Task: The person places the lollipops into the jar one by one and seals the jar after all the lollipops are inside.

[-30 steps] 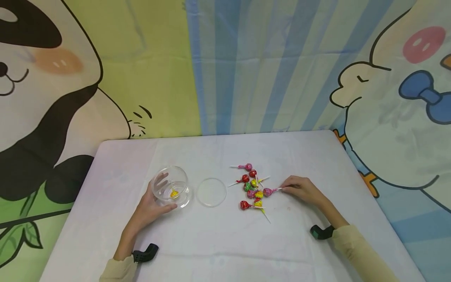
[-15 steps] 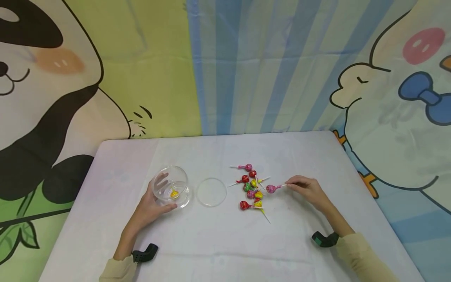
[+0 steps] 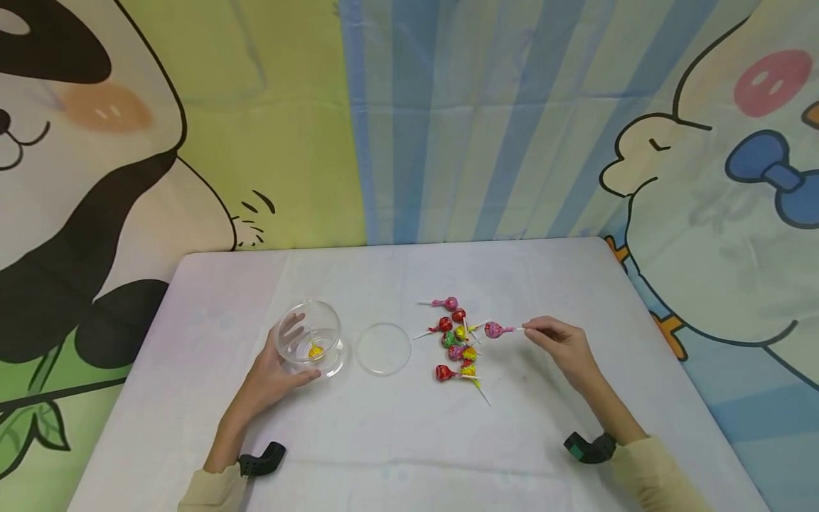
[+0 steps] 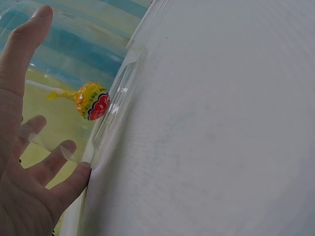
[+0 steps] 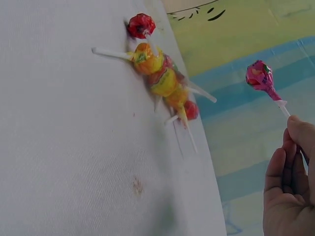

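Note:
My left hand (image 3: 271, 377) wraps round a clear jar (image 3: 338, 331), thumb in front and fingers behind. Inside it lies one yellow lollipop (image 3: 316, 352), its red-and-yellow wrapper plain in the left wrist view, the white stick leaning up. My right hand (image 3: 566, 348) pinches the white stick end of a pink lollipop (image 3: 493, 330). In the right wrist view this pink candy head is raised off the table, pointing away from the fingertips. Left of it lies a loose pile of wrapped lollipops (image 5: 163, 81), red, yellow, green and pink.
A round clear lid (image 3: 384, 350) lies flat between the jar and the pile. All stand on a white-covered table (image 3: 397, 441). Behind its far edge hangs a cartoon-printed curtain (image 3: 435, 142). Each wrist wears a black device (image 3: 262, 461).
My right hand has lifted the pink lollipop out of the pile's right side, moving it slightly right and up. The left hand and the jar have stayed in place.

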The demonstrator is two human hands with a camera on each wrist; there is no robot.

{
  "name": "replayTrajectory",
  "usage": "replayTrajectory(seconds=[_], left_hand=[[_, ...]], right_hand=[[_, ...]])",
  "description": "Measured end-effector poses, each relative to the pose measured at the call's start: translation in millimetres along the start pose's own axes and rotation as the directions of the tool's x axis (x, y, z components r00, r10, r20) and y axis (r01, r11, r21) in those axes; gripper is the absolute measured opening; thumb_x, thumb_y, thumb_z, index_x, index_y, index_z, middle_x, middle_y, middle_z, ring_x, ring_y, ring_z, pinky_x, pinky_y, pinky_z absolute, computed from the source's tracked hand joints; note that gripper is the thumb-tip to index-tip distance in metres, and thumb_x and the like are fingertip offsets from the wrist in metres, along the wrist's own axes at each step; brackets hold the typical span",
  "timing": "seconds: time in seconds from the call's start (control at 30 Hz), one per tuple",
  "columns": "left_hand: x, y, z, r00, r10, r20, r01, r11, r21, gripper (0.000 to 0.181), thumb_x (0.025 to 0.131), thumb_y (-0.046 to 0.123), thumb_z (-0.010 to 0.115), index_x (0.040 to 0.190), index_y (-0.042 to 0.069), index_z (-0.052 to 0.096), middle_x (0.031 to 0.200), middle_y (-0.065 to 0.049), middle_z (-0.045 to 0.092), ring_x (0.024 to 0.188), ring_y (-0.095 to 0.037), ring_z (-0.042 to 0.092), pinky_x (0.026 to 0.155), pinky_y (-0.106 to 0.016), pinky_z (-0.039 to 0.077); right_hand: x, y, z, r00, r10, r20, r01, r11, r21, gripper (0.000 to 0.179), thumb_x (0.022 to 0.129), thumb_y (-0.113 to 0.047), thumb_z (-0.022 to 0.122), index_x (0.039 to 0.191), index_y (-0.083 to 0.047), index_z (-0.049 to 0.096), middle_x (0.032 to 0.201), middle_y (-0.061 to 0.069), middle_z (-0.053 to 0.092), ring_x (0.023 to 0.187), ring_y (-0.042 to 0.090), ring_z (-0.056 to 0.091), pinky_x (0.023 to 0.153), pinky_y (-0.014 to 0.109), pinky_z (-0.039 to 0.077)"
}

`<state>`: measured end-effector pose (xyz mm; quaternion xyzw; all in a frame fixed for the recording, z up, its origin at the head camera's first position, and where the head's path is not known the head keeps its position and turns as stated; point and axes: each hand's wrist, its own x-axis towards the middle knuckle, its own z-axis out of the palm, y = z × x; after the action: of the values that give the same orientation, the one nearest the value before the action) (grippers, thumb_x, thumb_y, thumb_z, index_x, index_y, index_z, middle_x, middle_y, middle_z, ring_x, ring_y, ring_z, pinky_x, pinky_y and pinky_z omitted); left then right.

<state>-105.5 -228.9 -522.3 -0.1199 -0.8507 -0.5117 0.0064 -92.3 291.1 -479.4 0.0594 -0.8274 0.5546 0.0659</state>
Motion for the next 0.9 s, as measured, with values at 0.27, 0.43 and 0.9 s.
replayTrajectory(seconds=[0.27, 0.43, 0.9], left_hand=[[-0.8, -0.5, -0.7, 1.000, -0.016, 0.003, 0.016, 1.000, 0.007, 0.115, 0.065, 0.016, 0.090, 0.153, 0.032, 0.017, 0.156, -0.005, 0.035, 0.141, -0.038, 0.035, 0.107, -0.066, 0.029], [0.1, -1.6, 0.1, 1.000, -0.014, 0.000, 0.014, 1.000, -0.013, 0.116, 0.063, 0.009, 0.090, 0.153, 0.024, 0.018, 0.156, -0.007, 0.035, 0.141, -0.039, 0.035, 0.107, -0.065, 0.029], [-0.4, 1.2, 0.4, 0.999, -0.032, 0.007, 0.032, 0.999, 0.016, 0.115, 0.064, 0.023, 0.091, 0.152, 0.033, 0.018, 0.156, -0.002, 0.036, 0.141, -0.034, 0.036, 0.108, -0.062, 0.029]], right_hand=[[-8.2, -26.0, 12.3, 0.996, -0.031, -0.087, 0.036, 0.998, 0.047, 0.018, 0.089, -0.003, 0.067, 0.103, 0.007, 0.068, 0.094, -0.016, 0.067, 0.085, 0.001, 0.063, 0.077, 0.013, 0.053], [-15.4, -45.0, 20.3, 0.991, -0.068, -0.113, 0.073, 0.996, 0.048, 0.016, 0.089, -0.002, 0.066, 0.101, 0.009, 0.067, 0.094, -0.016, 0.066, 0.084, 0.001, 0.063, 0.077, 0.012, 0.053], [-29.1, -71.9, 39.3, 0.988, -0.091, -0.123, 0.109, 0.983, 0.148, 0.016, 0.088, -0.001, 0.066, 0.099, 0.011, 0.065, 0.096, -0.010, 0.067, 0.086, 0.005, 0.063, 0.079, 0.013, 0.053]])
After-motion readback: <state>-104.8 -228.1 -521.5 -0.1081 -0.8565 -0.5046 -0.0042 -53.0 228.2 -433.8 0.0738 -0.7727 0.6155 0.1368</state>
